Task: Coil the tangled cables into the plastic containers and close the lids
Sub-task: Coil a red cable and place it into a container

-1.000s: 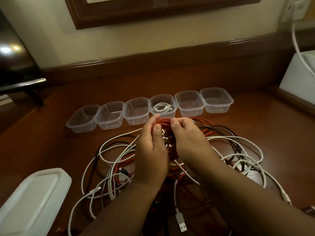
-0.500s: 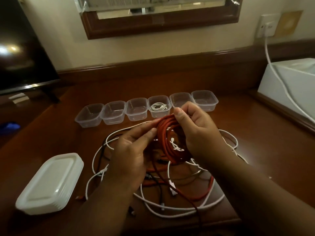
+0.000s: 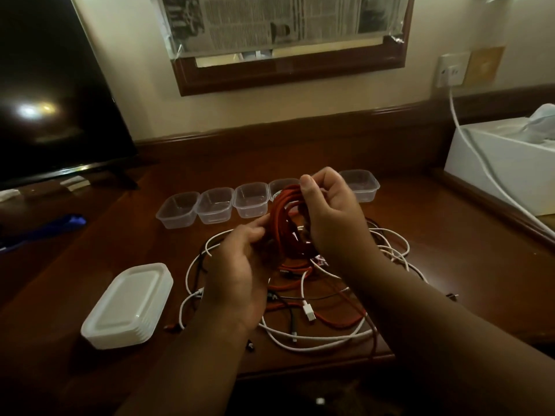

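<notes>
Right hand (image 3: 333, 217) clamps the red cable coil (image 3: 285, 223) so loops don't spring loose; left hand (image 3: 240, 265) pinches its lower edge, feeding slack. Coil hangs over the tangled cables (image 3: 300, 310), containers (image 3: 214, 205) at 12 o'clock, lid stack (image 3: 129, 304) at 8.

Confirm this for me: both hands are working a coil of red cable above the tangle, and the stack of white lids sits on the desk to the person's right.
One thing is wrong: the side. The head view shows the stack of white lids on the desk to the person's left. The rest holds: the left hand and right hand work the coil of red cable above the tangle.
</notes>
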The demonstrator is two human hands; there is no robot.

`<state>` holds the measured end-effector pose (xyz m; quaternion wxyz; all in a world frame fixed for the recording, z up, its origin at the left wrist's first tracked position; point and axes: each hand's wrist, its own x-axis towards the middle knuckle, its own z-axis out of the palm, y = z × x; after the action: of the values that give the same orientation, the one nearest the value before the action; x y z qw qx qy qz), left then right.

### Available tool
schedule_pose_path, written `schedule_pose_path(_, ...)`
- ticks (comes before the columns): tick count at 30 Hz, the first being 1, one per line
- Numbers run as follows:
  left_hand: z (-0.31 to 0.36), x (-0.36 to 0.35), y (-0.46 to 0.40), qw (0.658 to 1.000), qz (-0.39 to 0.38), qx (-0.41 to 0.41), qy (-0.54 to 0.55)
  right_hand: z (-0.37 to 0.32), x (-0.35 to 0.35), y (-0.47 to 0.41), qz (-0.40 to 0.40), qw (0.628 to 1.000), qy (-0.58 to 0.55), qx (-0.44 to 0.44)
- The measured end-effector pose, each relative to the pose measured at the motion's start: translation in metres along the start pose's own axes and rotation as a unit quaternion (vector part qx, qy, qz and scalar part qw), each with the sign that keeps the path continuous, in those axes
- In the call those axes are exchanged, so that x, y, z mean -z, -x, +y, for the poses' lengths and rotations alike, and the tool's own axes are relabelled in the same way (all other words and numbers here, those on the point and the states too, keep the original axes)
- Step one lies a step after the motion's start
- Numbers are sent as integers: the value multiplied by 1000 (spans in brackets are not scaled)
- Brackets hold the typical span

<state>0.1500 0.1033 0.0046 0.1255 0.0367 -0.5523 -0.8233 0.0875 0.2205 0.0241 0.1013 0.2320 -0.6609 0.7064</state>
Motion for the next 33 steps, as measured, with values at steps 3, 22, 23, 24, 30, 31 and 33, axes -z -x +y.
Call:
schedule_pose_path(3, 2, -1, 4, 998, -53, 18, 27, 2, -5, 4, -14, 996, 67, 49)
schedule_pose_path(22, -3, 14, -19, 883, -30, -146, -445, 13, 16, -16, -16, 828, 459, 320)
schedule_pose_path(23, -2, 14, -19, 907, -25, -128, -401, 14, 20, -19, -11, 831, 462, 309)
schedule_pose_path(24, -1, 13, -17, 942, -26, -92, -321, 14, 23, -22, -2, 842, 456, 287)
schedule_pose_path(30, 7, 10, -17, 984, -92, 127, 84, 12, 38, -38, -8, 936, 323, 137)
schedule_pose_path(31, 7, 12, -17, 985, -97, 138, 47, 11, 39, -40, -8, 940, 317, 127)
schedule_pose_path(33, 7, 15, -17, 980, -120, 144, -58, 9, 43, -45, 2, 950, 294, 100)
